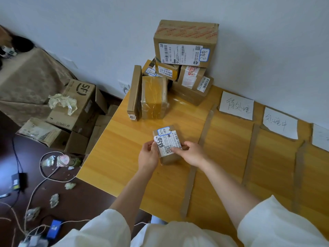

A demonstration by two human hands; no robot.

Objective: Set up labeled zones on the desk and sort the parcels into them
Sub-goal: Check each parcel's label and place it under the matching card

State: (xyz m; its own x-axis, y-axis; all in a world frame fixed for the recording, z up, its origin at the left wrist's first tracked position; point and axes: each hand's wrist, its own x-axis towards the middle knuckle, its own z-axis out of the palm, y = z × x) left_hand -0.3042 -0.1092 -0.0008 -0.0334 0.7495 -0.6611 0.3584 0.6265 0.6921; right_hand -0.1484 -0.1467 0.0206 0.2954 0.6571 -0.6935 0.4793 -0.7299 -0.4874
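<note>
Both hands, left hand (148, 155) and right hand (191, 154), grip the small parcel (167, 145) near the table's (124, 157) left edge. Read its handwritten sticker, then set it squarely inside the matching zone label (236, 107), clear of the tape strips (204, 129).

Brown cardboard parcel (167, 145) wears a white label with black barcode and a blue-edged sticker. The desk (124, 157) glows honey-yellow with wood grain, striped by dull brown tape (204, 132). White paper signs (236, 105) carry grey handwriting. Cream sleeves (277, 221), pale grey wall (106, 32).
</note>
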